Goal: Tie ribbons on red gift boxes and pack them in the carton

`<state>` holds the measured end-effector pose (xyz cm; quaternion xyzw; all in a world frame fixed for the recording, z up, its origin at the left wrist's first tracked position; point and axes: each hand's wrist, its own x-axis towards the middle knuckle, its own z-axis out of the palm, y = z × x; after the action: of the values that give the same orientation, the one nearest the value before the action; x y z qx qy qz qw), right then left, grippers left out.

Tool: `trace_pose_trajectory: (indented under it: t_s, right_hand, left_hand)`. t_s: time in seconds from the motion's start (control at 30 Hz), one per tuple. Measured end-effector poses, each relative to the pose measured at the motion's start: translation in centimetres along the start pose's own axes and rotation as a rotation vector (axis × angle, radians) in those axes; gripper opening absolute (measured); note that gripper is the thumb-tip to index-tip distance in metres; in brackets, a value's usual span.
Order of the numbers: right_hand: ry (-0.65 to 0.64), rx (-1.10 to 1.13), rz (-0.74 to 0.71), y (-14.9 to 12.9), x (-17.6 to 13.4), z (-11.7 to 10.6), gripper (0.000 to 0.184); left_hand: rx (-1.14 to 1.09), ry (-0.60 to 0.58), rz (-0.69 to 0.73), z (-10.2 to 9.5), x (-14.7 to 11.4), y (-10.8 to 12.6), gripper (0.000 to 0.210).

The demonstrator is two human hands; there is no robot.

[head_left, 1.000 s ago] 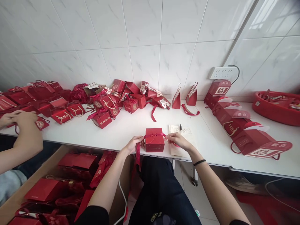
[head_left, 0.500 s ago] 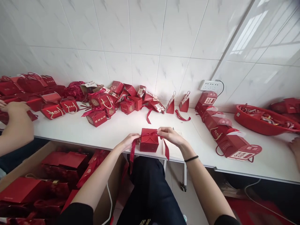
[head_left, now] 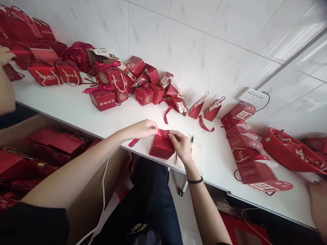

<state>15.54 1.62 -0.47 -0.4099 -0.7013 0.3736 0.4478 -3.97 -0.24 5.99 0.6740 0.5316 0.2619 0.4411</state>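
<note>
A red gift box (head_left: 161, 148) sits near the table's front edge with a red ribbon (head_left: 160, 133) across its top. My left hand (head_left: 148, 129) pinches the ribbon just above the box's left side. On the other side, my right hand (head_left: 180, 143) pinches the ribbon at the top right of the box, its fingers close to the box's edge. One ribbon tail lies on the table to the left of the box. Beside my right wrist are an open notebook (head_left: 198, 153) and a black pen (head_left: 192, 139).
Several red gift boxes (head_left: 103, 99) stand along the wall. A row of red boxes (head_left: 255, 173) and a red basin (head_left: 283, 156) of small packets lie right. Below left is a carton holding red boxes (head_left: 56, 140). Other people's hands (head_left: 5, 56) show at both sides.
The view has tilted and turned. My left hand has risen from the box's left side to above its top, drawing the ribbon up. My right hand has closed in toward the middle.
</note>
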Motion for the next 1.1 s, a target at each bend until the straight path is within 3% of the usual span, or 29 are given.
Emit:
trace_pose_trajectory:
  t_s: [0.1, 0.23, 0.4, 0.57, 0.73, 1.1]
  right_hand:
    - [0.01, -0.065, -0.029, -0.2, -0.1, 0.1, 0.027]
    - [-0.04, -0.126, -0.046, -0.4, -0.1, 0.0, 0.028]
    - [-0.076, -0.14, -0.053, -0.4, -0.2, 0.3, 0.022]
    - [0.015, -0.024, 0.068, -0.4, -0.4, 0.7, 0.024]
    - [0.006, -0.058, 0.085, -1.0, -0.4, 0.6, 0.018]
    - [0.028, -0.052, 0.11, -1.1, -0.1, 0.3, 0.017]
  left_hand:
    - [0.172, 0.02, 0.085, -0.1, 0.4, 1.0, 0.011]
    - [0.401, -0.005, 0.113, 0.0, 0.8, 1.6, 0.031]
    - [0.585, -0.052, 0.239, 0.3, 1.4, 2.4, 0.011]
    - [0.466, -0.048, 0.237, 0.6, 1.8, 3.1, 0.011]
    - [0.326, -0.078, 0.281, 0.6, 2.1, 2.9, 0.01]
    - [0.357, -0.179, 0.461, 0.3, 3.1, 4.2, 0.023]
